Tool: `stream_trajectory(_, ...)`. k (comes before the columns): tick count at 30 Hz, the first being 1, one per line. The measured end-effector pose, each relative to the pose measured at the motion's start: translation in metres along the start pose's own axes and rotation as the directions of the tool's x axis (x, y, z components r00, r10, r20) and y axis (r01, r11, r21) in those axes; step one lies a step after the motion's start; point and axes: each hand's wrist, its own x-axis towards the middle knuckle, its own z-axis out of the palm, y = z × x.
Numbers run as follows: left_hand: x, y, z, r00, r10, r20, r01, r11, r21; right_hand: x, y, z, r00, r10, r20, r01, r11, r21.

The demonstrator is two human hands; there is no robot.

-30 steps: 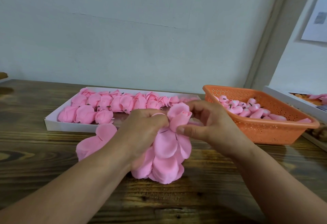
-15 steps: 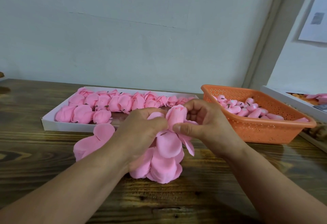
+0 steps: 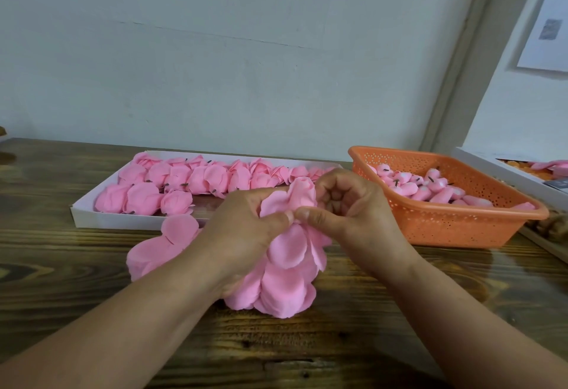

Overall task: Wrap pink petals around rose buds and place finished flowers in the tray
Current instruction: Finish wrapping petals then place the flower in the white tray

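Holding the rose bud [image 3: 302, 193] up between both hands, I see it just on the near side of the white tray [image 3: 92, 216], raised off the wooden table [image 3: 61, 265]. My left hand [image 3: 246, 229] has its fingers curled around the bud's left side with a petal [image 3: 275, 204] pressed against it, thumb tip meeting the right thumb below the bud. My right hand [image 3: 347, 213] curls around the bud's right side, fingers folded in toward the palm, thumb pinching at the bud's base. Hanging below that pinch and resting on the table is a strip of joined pink petals [image 3: 285, 278]; more of the same petals [image 3: 163, 244] lie flat just in front of the tray, partly hidden behind my left wrist. Inside the tray sit the finished flowers [image 3: 172, 183] in rows, filling its far side and left end. To the right of the tray, just beside it, stands an orange basket [image 3: 445, 226] holding loose buds [image 3: 421, 186] with dark stubs showing. Further right of the tray, past the basket, the edge of another white box [image 3: 491, 167] is in view; I cannot tell what it contains beyond a bit of pink.
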Motion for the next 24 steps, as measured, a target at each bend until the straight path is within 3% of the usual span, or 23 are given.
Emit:
stream_trajectory(7,-0.0026,0.0008,0.0023,0.998,0.062,0.01,-0.062,0.992,0.108,-0.003,-0.0058,0.0018,1.0,-0.016,-0.001,0.016,0.998,-0.056)
stream_trajectory(12,-0.0019,0.0017,0.0,0.998,0.057,0.015,-0.058,0.994,0.096,-0.0016,-0.0082,-0.0033,0.998,0.026,0.057,-0.03,0.998,0.062)
stream_trajectory(17,-0.0022,0.0009,0.0019,1.0,0.017,0.023,-0.019,0.997,0.075,-0.0007,-0.0044,-0.0023,0.991,0.133,0.016,-0.134,0.973,0.188)
stream_trajectory(24,-0.002,0.0009,0.002,1.0,-0.009,0.024,0.007,0.998,0.061,-0.0007,-0.0045,0.0014,0.987,0.144,-0.074,-0.137,0.987,0.085)
